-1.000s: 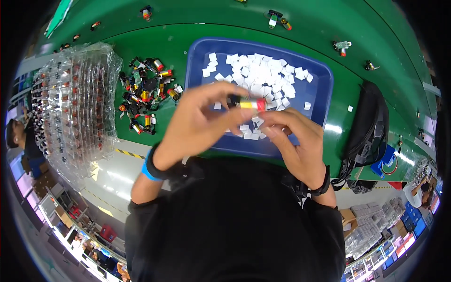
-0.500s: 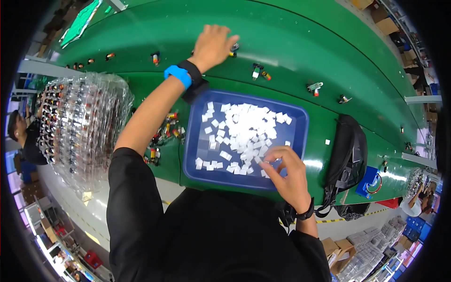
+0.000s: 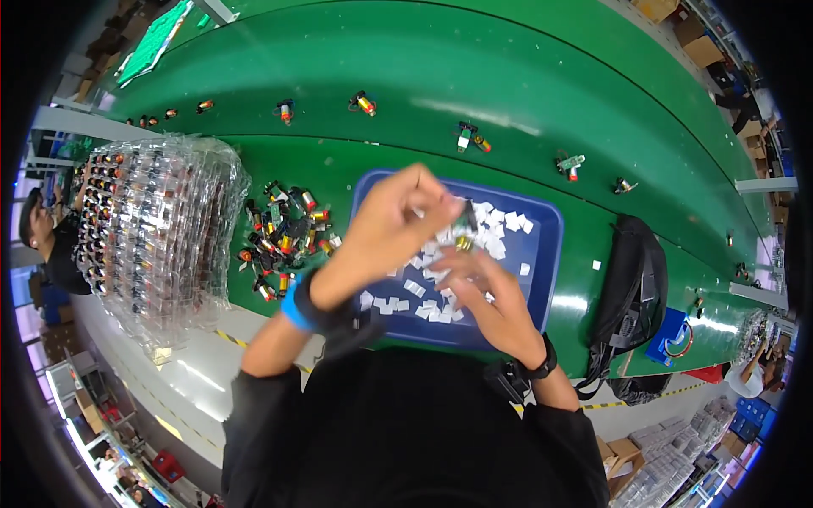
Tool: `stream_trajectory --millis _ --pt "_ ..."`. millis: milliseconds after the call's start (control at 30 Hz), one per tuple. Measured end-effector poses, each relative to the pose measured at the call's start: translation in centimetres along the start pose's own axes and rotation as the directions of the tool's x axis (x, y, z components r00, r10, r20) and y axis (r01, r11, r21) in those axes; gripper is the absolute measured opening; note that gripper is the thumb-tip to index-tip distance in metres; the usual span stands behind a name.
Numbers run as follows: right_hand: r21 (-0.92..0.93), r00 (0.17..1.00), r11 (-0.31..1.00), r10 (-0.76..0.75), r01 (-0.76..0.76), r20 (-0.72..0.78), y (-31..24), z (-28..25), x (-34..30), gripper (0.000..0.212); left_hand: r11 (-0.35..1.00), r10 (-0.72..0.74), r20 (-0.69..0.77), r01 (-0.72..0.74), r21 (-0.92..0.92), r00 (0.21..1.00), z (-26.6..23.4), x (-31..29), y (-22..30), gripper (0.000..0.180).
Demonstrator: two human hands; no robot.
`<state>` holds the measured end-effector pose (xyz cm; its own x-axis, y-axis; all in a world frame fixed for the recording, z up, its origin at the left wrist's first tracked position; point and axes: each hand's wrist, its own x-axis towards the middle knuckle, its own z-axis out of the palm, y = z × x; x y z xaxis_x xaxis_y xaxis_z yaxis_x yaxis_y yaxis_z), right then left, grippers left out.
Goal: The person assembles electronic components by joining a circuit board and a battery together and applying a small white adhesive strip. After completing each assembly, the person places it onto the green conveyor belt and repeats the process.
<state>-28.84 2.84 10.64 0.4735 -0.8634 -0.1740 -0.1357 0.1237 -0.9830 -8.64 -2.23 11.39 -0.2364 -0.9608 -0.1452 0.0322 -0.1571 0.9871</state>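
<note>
My left hand [image 3: 394,227] is over the blue tray [image 3: 555,254], its fingers closed on a small electronic part [image 3: 467,222] with a dark body and a yellowish end. Close below that part is my right hand [image 3: 491,300], thumb and fingers curled; the fingertips are blurred, and whatever they pinch cannot be made out. Many small white square pieces [image 3: 491,241] lie loose in the tray under both hands, which hide some of them.
Left of the tray is a heap of small electronic parts [image 3: 288,229], beside stacked clear plastic trays [image 3: 161,237]. Similar parts [image 3: 364,103] sit spaced along the green surface beyond. To the right lie a black bag [image 3: 627,288] and a blue box [image 3: 667,334]. A person [image 3: 59,245] is at far left.
My left hand has come back from the far green surface to above the tray, now with a small electronic part. My right hand has shifted slightly left toward it.
</note>
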Motion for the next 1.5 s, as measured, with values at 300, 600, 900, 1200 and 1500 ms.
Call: stream_trajectory --millis 300,600,900,1200,1500 --pt "0.483 0.985 0.859 0.167 -0.169 0.048 0.7 0.8 0.8 0.024 0.953 -0.083 -0.113 0.046 -0.301 0.990 1.9 -7.6 -2.7 0.011" --pt "0.472 0.980 0.878 0.152 -0.073 -0.132 0.4 1.9 -0.5 0.040 0.976 0.020 -0.056 -0.032 -0.215 0.998 1.9 -8.5 -3.0 0.017" --pt "-0.250 0.993 0.967 -0.068 0.042 -0.097 1.0 0.7 -0.7 0.061 0.992 -0.081 -0.187 0.098 0.084 0.979 2.7 -8.4 -2.7 0.032" --pt "0.273 0.974 0.948 0.199 -0.164 -0.106 0.5 0.9 -0.7 0.034 0.966 -0.240 0.102 0.247 -0.074 0.965 0.3 -8.8 -3.8 0.048" --pt "-0.137 0.981 0.982 0.112 -0.134 -0.157 1.4 0.6 -0.8 0.014 0.992 -0.019 -0.039 0.024 0.125 0.999 1.0 -8.4 -4.0 0.042"
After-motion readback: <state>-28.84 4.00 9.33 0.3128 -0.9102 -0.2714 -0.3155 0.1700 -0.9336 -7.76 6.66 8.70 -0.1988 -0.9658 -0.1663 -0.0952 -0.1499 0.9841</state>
